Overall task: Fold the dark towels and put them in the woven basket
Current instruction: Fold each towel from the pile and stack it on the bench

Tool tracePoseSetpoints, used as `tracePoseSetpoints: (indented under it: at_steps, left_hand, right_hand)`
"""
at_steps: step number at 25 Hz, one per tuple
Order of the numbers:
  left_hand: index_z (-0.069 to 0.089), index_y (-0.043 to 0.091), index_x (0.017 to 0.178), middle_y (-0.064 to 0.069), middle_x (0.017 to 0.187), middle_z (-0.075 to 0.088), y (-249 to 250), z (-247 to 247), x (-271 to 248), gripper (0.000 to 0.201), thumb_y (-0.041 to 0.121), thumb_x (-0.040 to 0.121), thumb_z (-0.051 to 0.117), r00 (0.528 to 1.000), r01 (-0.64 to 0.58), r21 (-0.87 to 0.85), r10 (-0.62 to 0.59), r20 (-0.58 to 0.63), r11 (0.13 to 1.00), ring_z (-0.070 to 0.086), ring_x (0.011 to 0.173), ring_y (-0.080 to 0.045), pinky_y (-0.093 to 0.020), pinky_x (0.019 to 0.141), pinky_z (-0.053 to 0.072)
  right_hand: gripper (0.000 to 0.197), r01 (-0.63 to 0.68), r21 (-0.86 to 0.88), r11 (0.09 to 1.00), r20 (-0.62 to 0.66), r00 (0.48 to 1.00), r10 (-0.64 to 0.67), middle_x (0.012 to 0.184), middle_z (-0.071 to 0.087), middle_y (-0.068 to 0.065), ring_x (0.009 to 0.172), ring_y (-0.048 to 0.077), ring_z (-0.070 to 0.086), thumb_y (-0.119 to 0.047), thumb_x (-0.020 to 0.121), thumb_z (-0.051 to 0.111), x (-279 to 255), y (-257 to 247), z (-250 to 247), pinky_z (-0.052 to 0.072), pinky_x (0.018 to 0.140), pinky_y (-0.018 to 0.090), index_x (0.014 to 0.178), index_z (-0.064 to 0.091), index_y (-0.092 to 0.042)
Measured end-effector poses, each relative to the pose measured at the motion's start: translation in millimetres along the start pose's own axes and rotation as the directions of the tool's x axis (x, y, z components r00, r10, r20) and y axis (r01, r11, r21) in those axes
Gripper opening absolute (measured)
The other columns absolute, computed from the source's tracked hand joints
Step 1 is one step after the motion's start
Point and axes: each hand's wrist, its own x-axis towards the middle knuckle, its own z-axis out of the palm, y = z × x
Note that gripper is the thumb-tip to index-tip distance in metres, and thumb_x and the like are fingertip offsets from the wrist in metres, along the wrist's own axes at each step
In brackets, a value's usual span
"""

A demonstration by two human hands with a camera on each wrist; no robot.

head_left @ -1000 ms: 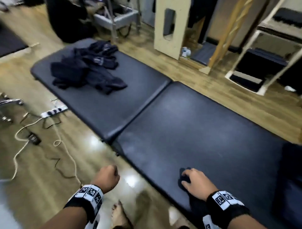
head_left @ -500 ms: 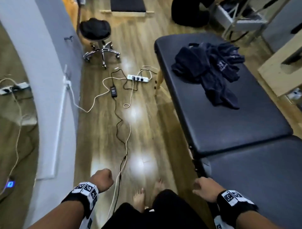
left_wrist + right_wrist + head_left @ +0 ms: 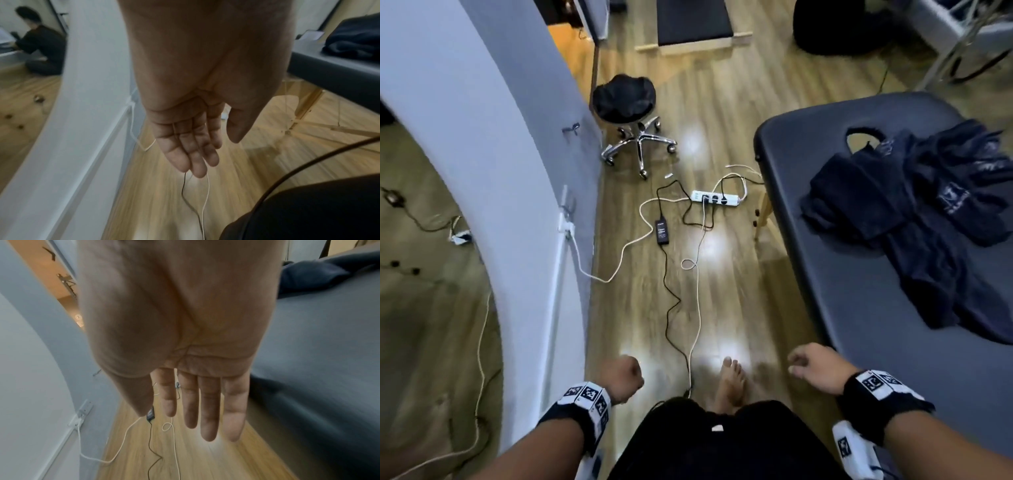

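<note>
since the earlier frame my view swings closer to the dark towels (image 3: 914, 219) heaped on the massage table (image 3: 825, 274); left hand (image 3: 621, 378) loosely curled, right hand (image 3: 816, 368) relaxed, both empty, free for folding.

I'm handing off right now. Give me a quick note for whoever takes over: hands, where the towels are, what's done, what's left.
Left hand: empty, fingers relaxed, hanging over the wooden floor beside the wall.
Right hand: empty, fingers straight, at the near edge of the padded table.
Dark towels: an unfolded heap on the table, ahead of the right hand, untouched by either hand.
Woven basket: not in any current view.
Done: no folded towel in sight.
Left: reach the heap, fold each towel, find the basket and load it. Mind the cables on the floor.
</note>
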Motion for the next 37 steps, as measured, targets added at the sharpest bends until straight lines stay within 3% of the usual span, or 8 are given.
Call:
tracePoseSetpoints:
  at_steps: [10,14,17,20,22,27,32,37]
  left_hand:
    - [0.059,0.020,0.075,0.001,0.077,0.066,254.8,-190.2,129.1,0.009,0.025,0.083,0.058,0.883,-0.451,0.212,0.469,-0.036,0.867,0.065,0.080,-0.023,-0.028,0.069,0.048]
    - [0.063,0.021,0.088,0.002,0.089,0.070,387.6,-221.3,153.7,0.008,0.025,0.084,0.058,0.694,-0.692,0.297,0.719,0.026,0.658,0.065,0.089,-0.020,-0.030,0.077,0.051]
    - [0.057,0.027,0.109,0.002,0.108,0.062,461.5,-234.4,159.8,0.025,0.026,0.084,0.059,0.531,-0.821,0.307,0.842,0.096,0.482,0.059,0.107,-0.022,-0.034,0.092,0.049]
    - [0.024,0.028,0.149,-0.004,0.148,0.028,516.2,-240.1,166.3,0.080,0.033,0.080,0.066,0.370,-0.847,0.478,0.902,0.220,0.231,0.026,0.138,-0.027,-0.043,0.111,0.037]
    - [0.013,0.027,0.154,-0.006,0.154,0.020,544.9,-239.3,165.5,0.095,0.043,0.079,0.068,0.313,-0.805,0.588,0.899,0.307,0.079,0.016,0.145,-0.028,-0.050,0.114,0.025]
    - [0.059,0.027,0.103,0.003,0.107,0.062,617.8,-221.5,132.6,0.028,0.048,0.085,0.063,0.169,-0.850,0.524,0.913,0.371,-0.056,0.058,0.111,-0.023,-0.043,0.098,0.036]
    - [0.058,0.030,0.090,0.006,0.087,0.070,664.9,-183.2,56.0,0.019,0.029,0.080,0.074,-0.015,-0.994,0.088,0.876,0.483,-0.066,0.066,0.089,-0.014,-0.038,0.085,0.053]
    - [0.062,0.028,0.104,0.008,0.085,0.075,677.8,-102.2,-47.6,0.037,0.001,0.080,0.070,-0.255,-0.966,-0.145,0.861,0.439,-0.212,0.069,0.091,-0.015,-0.035,0.090,0.054]
  right_hand:
    - [0.018,-0.035,0.301,0.953,-0.442,0.881,0.171,0.080,0.067,-0.005,0.086,0.023,0.066,-0.037,0.088,0.065,56.7,4.8,-172.3,0.055,0.078,0.036,0.077,0.060,-0.025]
    - [0.049,-0.158,0.437,0.885,-0.699,0.560,0.445,0.113,0.045,-0.001,0.099,0.022,0.054,-0.047,0.077,0.077,66.8,19.7,-237.8,0.054,0.081,0.040,0.112,0.051,-0.025]
    - [0.049,-0.342,0.423,0.839,-0.594,0.595,0.542,0.126,0.043,0.003,0.120,0.030,0.045,-0.046,0.079,0.075,77.8,31.4,-278.1,0.050,0.095,0.044,0.116,0.055,-0.022]
    - [0.021,-0.200,0.574,0.794,-0.579,0.586,0.567,0.084,0.059,-0.001,0.091,0.027,0.060,-0.031,0.078,0.067,69.0,37.8,-303.6,0.048,0.075,0.035,0.073,0.049,-0.020]
    - [0.029,-0.075,0.659,0.748,-0.648,0.449,0.616,0.058,0.047,-0.004,0.064,0.021,0.049,-0.023,0.074,0.067,48.7,39.9,-314.1,0.040,0.062,0.034,0.066,0.039,-0.018]
    - [0.038,-0.036,0.771,0.636,-0.614,0.224,0.757,0.054,0.048,-0.004,0.056,0.014,0.042,-0.024,0.074,0.074,-34.5,57.0,-318.2,0.043,0.061,0.036,0.066,0.038,-0.023]
    - [0.027,-0.110,0.850,0.515,-0.515,0.037,0.857,0.069,0.056,-0.016,0.078,0.013,0.056,-0.028,0.080,0.079,-135.8,83.7,-253.7,0.037,0.070,0.024,0.104,0.067,-0.032]
    - [0.023,-0.061,0.889,0.455,-0.457,-0.214,0.864,0.082,0.067,-0.009,0.077,0.013,0.060,-0.008,0.076,0.075,-225.0,102.8,-170.3,0.038,0.068,0.018,0.084,0.064,-0.027]
